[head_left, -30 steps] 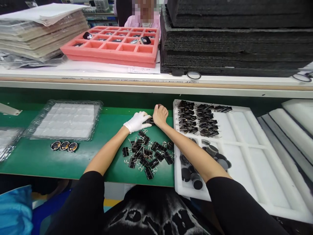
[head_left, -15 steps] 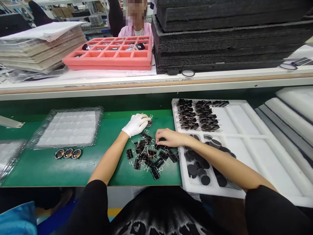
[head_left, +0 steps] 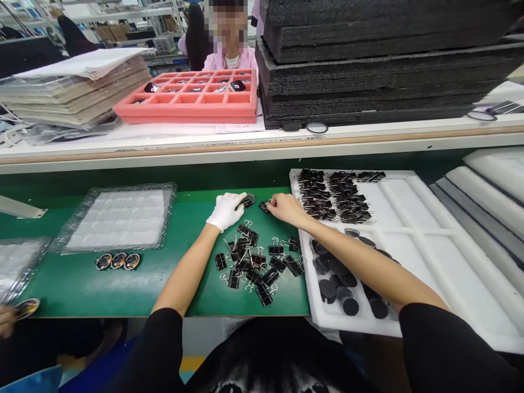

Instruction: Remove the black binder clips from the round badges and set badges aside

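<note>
My left hand (head_left: 226, 212), in a white glove, is closed on a dark round disc (head_left: 249, 200) just above the green tabletop. To its right, my bare right hand (head_left: 287, 209) pinches a black binder clip (head_left: 264, 206) by its fingertips, a small gap from the disc. Below both hands spreads a loose pile of black binder clips (head_left: 258, 261) with silver wire handles. The white foam tray (head_left: 403, 210) on the right carries rows of clips in its upper part. More dark round discs (head_left: 351, 305) lie in its lower part, partly hidden under my right forearm.
Clear plastic trays (head_left: 118, 215) and several round shiny pieces (head_left: 118, 261) lie on the left. At the lower left edge another person's hand (head_left: 5, 322) holds a round piece. A shelf (head_left: 172, 146) behind bears a red compartment tray (head_left: 186, 113) and black foam stacks (head_left: 368, 82).
My right hand has lifted away from the pile with a binder clip, moving toward the disc. Another person's hand with a round piece has appeared at the lower left.
</note>
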The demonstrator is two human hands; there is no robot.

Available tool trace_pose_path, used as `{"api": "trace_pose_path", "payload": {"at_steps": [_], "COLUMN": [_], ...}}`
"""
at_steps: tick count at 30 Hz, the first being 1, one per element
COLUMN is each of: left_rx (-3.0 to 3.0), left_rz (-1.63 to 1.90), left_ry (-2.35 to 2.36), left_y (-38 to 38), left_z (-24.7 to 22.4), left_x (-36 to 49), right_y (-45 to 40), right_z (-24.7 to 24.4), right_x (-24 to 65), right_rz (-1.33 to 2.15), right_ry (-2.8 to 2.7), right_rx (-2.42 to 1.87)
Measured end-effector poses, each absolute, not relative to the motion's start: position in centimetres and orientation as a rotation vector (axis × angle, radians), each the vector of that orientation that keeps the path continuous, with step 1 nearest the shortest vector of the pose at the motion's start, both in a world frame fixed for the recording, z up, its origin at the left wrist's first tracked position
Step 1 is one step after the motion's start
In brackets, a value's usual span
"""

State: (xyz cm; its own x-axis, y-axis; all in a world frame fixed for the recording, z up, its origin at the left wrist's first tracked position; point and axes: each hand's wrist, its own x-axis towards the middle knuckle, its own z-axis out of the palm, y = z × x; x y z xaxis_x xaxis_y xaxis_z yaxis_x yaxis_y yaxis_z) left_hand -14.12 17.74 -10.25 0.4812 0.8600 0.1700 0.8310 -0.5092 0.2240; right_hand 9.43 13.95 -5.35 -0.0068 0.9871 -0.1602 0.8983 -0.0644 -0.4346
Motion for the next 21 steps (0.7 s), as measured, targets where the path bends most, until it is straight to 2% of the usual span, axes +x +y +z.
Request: {"api": "trace_pose_path", "payload": {"at_steps": [5, 8, 10, 12, 17, 21], "left_rx": [2.516, 2.396, 2.386, 2.439, 2.529, 2.481], "left_rz": [0.521, 0.581, 0.464, 0.309, 0.326, 0.232], "left_ry": [1.365, 1.588, 1.685, 1.645, 1.360, 1.435], "left_y": [17.7, 17.0, 16.5, 16.4, 17.1, 16.9], "left_z": [-10.0, -9.4, -8.8, -8.4, -7.9, -7.3], "left_x": [-14.6, -13.6, -12.9, -12.5, -13.1, -13.0], "right_y": [15.0, 15.4, 15.9, 16.8, 19.5, 20.3], "right_z": [-4.4, -3.8, -3.9, -4.5, -7.5, -9.6], "right_x": [10.3, 10.0, 9.2, 8.1, 6.2, 6.1], "right_rz": [0.761, 0.467, 0.281, 0.239, 0.533, 0.615], "right_ry": [-2.132, -2.146, -2.110, -2.083, -1.868, -1.702], "right_rx": [-2.142, -2.035, -1.902, -1.837, -1.996, -2.009]}}
